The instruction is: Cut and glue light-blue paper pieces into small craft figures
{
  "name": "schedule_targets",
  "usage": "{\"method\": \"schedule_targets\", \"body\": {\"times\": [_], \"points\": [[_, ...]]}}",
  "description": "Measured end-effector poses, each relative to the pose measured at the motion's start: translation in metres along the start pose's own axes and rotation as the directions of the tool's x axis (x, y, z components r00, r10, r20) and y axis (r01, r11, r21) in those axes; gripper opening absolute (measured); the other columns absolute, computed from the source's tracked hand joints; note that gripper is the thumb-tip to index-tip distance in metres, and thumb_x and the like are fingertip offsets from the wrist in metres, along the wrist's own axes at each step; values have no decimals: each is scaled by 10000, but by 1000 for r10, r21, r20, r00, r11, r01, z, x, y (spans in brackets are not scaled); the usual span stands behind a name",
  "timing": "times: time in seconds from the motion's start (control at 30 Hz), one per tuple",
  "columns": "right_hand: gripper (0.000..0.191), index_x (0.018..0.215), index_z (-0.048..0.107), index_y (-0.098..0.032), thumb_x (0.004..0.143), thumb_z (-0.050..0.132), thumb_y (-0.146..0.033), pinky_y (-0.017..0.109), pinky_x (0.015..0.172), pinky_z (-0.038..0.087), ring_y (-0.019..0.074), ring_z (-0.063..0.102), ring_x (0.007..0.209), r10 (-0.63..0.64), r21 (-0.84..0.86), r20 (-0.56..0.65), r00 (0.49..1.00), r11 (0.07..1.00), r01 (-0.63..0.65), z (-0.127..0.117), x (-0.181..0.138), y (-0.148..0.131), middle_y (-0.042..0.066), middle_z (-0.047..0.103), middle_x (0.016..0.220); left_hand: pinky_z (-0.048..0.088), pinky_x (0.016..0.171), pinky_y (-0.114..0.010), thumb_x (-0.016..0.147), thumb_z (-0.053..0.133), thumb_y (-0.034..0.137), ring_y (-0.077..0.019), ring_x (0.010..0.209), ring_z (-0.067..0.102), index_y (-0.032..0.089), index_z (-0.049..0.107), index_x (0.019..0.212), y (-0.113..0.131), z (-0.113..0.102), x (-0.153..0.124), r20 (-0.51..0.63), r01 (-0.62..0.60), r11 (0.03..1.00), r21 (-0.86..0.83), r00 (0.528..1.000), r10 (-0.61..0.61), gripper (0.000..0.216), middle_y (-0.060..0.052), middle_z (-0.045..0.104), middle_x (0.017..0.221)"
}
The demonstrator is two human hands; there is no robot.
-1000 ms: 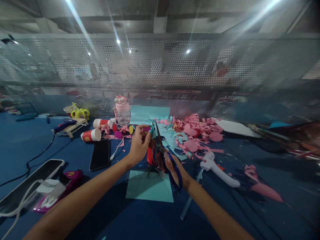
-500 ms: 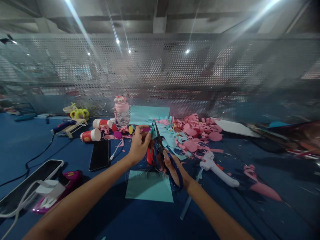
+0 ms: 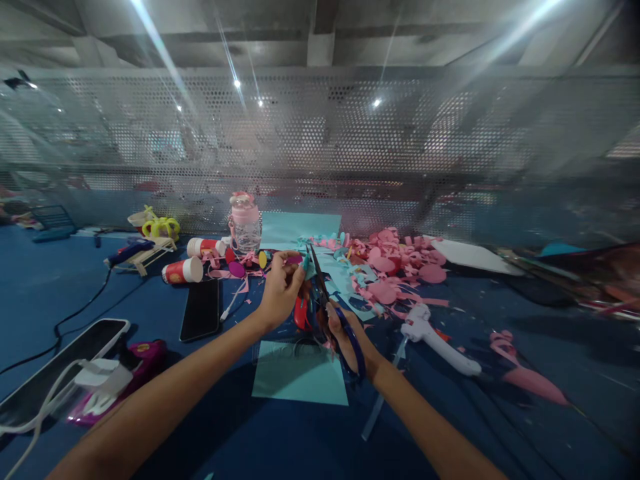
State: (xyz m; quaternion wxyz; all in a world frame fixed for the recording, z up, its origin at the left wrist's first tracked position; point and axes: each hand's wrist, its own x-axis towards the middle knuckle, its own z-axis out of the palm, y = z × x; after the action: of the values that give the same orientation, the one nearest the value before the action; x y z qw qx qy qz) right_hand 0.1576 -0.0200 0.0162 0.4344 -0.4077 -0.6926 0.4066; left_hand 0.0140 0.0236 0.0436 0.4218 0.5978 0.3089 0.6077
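Note:
In my right hand (image 3: 345,337) is a pair of scissors (image 3: 356,347) with dark blue handles, its blades pointing up and away from me. A small piece of teal paper (image 3: 309,267) is pinched between the fingers of my left hand (image 3: 281,290), close beside the blades. Whether the blades touch the paper I cannot tell. Below my hands a light teal sheet of paper (image 3: 300,377) lies flat on the blue table (image 3: 240,433). A red object (image 3: 301,312) lies behind the scissors, partly hidden.
Pink paper scraps (image 3: 395,260) are heaped at the back right, near a white glue gun (image 3: 443,343). On the left are a black phone (image 3: 201,310), paper cups (image 3: 183,271), a pink-lidded bottle (image 3: 245,223) and a white charger (image 3: 103,377). A perforated metal screen (image 3: 320,147) stands behind.
The whole view has shifted very slightly. Both hands, the scissors and the teal paper piece keep nearly the same places.

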Motion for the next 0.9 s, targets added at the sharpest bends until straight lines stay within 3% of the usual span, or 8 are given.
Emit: {"method": "schedule_targets", "body": {"times": [0.23, 0.63, 0.9], "points": [[441, 670, 414, -199, 777, 366, -625, 194, 336, 297, 66, 339, 398, -44, -41, 8, 999, 998, 45, -2, 3, 0, -51, 342, 537, 390, 401, -172, 802, 496, 399, -64, 389, 490, 197, 334, 969, -3, -1, 1, 14, 6, 1000, -5, 1000, -5, 308, 69, 515, 542], [484, 713, 416, -206, 735, 345, -684, 207, 315, 333, 66, 345, 328, 62, 55, 14, 998, 997, -62, 2, -2, 2, -78, 327, 459, 410, 400, -174, 805, 491, 407, -63, 385, 491, 198, 334, 959, -9, 0, 1, 5, -2, 1000, -12, 1000, 2, 303, 71, 512, 542], [511, 697, 424, -195, 750, 308, -689, 209, 342, 347, 69, 358, 351, 21, 37, 35, 999, 999, -22, 0, -1, 5, -61, 369, 454, 404, 386, -168, 804, 491, 412, -63, 382, 497, 189, 345, 968, -9, 1, -1, 8, -11, 1000, 14, 1000, 11, 313, 68, 517, 542]]}}
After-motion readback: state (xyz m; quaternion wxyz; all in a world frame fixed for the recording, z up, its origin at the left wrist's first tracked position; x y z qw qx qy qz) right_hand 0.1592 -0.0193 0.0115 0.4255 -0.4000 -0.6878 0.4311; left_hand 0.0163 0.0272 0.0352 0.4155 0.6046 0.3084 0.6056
